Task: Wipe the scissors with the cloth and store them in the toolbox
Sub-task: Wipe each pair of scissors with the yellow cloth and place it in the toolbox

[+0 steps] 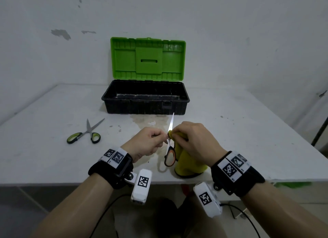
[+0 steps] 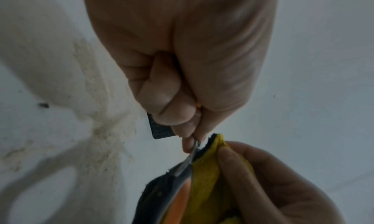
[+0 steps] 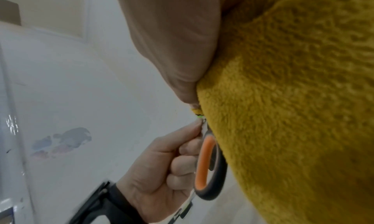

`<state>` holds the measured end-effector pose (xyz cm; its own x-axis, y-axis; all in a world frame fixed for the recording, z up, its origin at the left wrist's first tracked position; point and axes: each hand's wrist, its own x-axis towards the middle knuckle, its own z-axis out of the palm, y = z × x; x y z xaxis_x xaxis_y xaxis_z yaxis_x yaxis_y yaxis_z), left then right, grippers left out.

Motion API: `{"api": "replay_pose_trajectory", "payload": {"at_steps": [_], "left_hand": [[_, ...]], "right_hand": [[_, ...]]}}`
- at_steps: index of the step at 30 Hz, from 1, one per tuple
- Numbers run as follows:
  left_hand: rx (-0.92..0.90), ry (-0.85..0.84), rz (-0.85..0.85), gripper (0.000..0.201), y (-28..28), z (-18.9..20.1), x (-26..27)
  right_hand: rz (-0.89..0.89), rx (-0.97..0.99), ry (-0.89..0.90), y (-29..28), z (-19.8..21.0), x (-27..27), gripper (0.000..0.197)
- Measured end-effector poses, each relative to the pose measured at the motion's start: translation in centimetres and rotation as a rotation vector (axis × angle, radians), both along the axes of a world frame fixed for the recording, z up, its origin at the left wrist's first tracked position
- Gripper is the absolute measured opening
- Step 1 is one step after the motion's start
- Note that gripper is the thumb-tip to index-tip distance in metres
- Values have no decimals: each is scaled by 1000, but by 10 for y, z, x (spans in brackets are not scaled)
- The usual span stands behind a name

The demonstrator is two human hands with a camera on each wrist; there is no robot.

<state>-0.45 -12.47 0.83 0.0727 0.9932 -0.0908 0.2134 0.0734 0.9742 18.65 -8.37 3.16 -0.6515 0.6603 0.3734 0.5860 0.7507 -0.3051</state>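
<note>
Orange-handled scissors [image 1: 170, 149] point blade-up over the table's front edge, toward the toolbox. My left hand [image 1: 149, 142] pinches them near the pivot, fingers curled [image 2: 172, 109]. My right hand [image 1: 194, 140] grips a yellow cloth [image 1: 189, 162] folded around the lower blade, just above the handles. The wrist views show the orange handle loop [image 3: 204, 163] beside the cloth [image 3: 293, 115] and the cloth [image 2: 206, 182] pressed against the metal. The toolbox [image 1: 145, 102] is black with a green lid [image 1: 147, 59], standing open at the back centre.
A second pair of scissors [image 1: 87, 133], green-handled and partly spread, lies on the white table [image 1: 248, 131] to the left. A stained patch marks the table in front of the toolbox. A wall rises right behind it.
</note>
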Motion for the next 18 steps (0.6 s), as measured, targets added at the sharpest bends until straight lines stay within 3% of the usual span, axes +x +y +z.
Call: {"api": "replay_pose_trajectory", "payload": {"at_steps": [5,10,13,18], "left_hand": [[30,33,-9,22,-2,4,3],[-8,22,8,25,-3,2,4],[-97,-62,95,20,1,2,3],[-166,-74,106,14,3,3,9]], "right_hand": [[-49,26,-49,1,1,-3,18],[-204,10,88,8,0,-1,16],[-158,-13,95,1,3,1,15],[-2,-4,-101,-17,-1,-10,15]]}}
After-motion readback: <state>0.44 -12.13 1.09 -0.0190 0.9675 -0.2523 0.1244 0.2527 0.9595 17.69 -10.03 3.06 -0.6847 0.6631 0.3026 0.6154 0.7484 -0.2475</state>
